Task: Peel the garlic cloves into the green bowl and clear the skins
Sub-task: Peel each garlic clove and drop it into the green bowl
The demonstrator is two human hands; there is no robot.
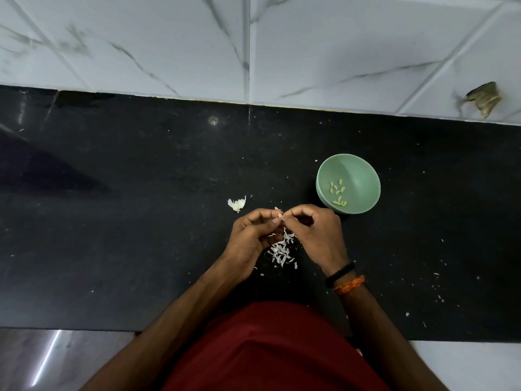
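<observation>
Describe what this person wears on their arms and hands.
Both forearms are bare, with no sleeves reaching them and no gloves on either the left hand or the right hand. The right wrist carries a black band and, just behind it, an orange woven thread bracelet. No rings can be made out. The left wrist is bare.

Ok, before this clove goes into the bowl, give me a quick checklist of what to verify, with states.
1. Clove pinched between left hand and right hand: ok.
2. Clove fully peeled: cannot tell, fingers cover it.
3. Green bowl upright, within the right hand's reach: ok.
4. Bowl holds only peeled cloves, no skins: ok.
5. Skins cleared from the counter: not ok.
6. Garlic piece left of the hands unpeeled: not ok.
</observation>
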